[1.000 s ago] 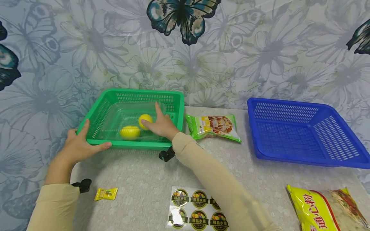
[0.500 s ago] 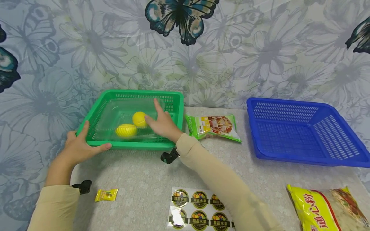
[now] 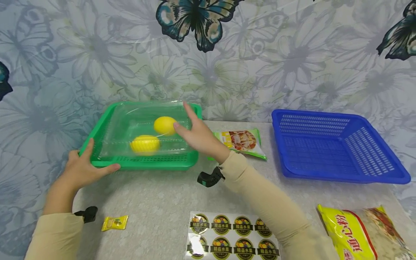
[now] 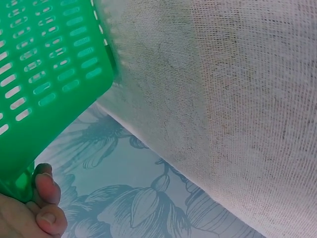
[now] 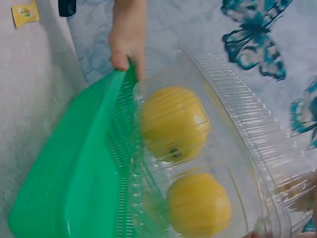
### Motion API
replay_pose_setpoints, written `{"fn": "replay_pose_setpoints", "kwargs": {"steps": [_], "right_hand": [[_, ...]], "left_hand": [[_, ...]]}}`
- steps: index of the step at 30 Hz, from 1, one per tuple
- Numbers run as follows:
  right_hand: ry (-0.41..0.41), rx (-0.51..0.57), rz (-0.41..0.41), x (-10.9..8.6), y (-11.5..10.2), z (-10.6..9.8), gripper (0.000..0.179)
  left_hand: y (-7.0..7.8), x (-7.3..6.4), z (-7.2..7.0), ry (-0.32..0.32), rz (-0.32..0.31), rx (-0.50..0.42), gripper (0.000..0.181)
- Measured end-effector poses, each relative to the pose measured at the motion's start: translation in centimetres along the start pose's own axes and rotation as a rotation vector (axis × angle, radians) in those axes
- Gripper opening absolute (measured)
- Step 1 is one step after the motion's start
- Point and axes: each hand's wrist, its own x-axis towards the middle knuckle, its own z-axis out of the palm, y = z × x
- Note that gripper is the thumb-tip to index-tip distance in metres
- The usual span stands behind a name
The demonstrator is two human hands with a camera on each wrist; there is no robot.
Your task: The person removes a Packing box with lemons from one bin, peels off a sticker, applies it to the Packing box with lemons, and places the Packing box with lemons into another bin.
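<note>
A clear plastic box (image 3: 126, 117) with two yellow lemons (image 3: 144, 144) in it is over the green basket (image 3: 146, 165), a little above its rim. My right hand (image 3: 204, 137) grips the box by its right end, thumb on the near side. In the right wrist view the lemons (image 5: 198, 204) show through the ridged clear wall, and the box is tilted. At the basket's near left corner, my left hand (image 3: 81, 169) holds the rim; the left wrist view has its fingertips (image 4: 49, 218) curled under that rim.
To the right of the basket lies a green snack packet (image 3: 242, 141), partly behind the right hand. A blue basket (image 3: 325, 177) stands farther right. Nearer are a yellow candy (image 3: 115, 223), a sticker sheet (image 3: 232, 241) and a yellow pasta bag (image 3: 360, 231).
The right hand has come up and right, and the clear box with the lemons has risen from inside the green basket to above its rim. The left hand keeps its hold on the corner.
</note>
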Motion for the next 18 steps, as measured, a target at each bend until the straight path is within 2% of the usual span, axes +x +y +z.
{"fn": "replay_pose_setpoints", "kwargs": {"steps": [6, 13, 18], "right_hand": [[0.012, 0.012, 0.002, -3.5, 0.1, -2.9, 0.073], [0.003, 0.078, 0.065, -8.0, 1.6, -5.9, 0.069], [0.03, 0.072, 0.117, -11.3, 3.0, -7.9, 0.069]], "left_hand": [[-0.2, 0.1, 0.1, 0.004, 0.015, 0.013, 0.125], [-0.3, 0.0, 0.1, 0.004, 0.013, 0.002, 0.123], [-0.2, 0.2, 0.1, -0.008, 0.02, 0.0, 0.122]]}}
